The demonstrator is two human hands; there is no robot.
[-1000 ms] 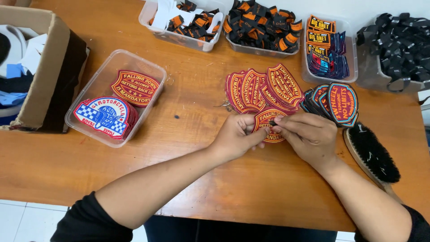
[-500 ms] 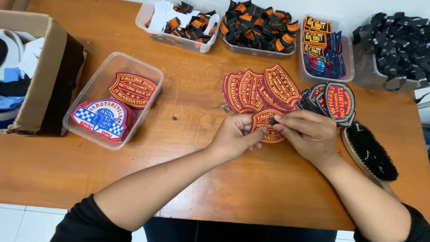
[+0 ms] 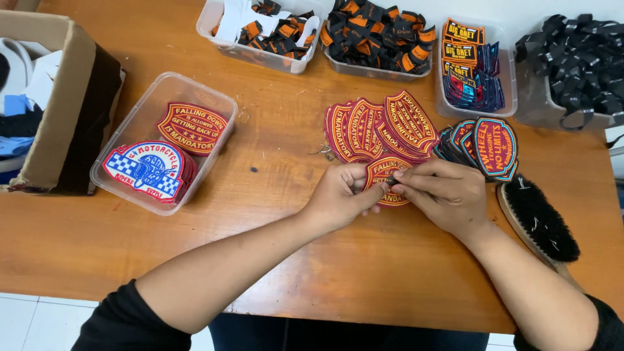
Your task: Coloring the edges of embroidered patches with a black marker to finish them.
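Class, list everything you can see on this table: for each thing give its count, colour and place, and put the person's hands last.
Held patch: one, red-orange, between both hands.
Fanned patches: several, red-orange, above the hands.
Dark patches: several, blue-edged, right of the fan.
Brush: one, black bristles, right edge.
Tub: one, clear, left, holding patches.
Bins: four, clear, far edge, holding tags and straps.
Box: one, cardboard, far left.
Table: one, wooden.
Left hand: pinching the held patch.
Right hand: pinching it too.

The patch [image 3: 383, 175] between the hands is showing red with orange-yellow lettering — matching the fanned stack [image 3: 380, 127] behind it. In the clear tub [image 3: 123, 146], a blue-and-white checkered patch [image 3: 146, 170] is lying; the brush [image 3: 543, 218] is bristling black.
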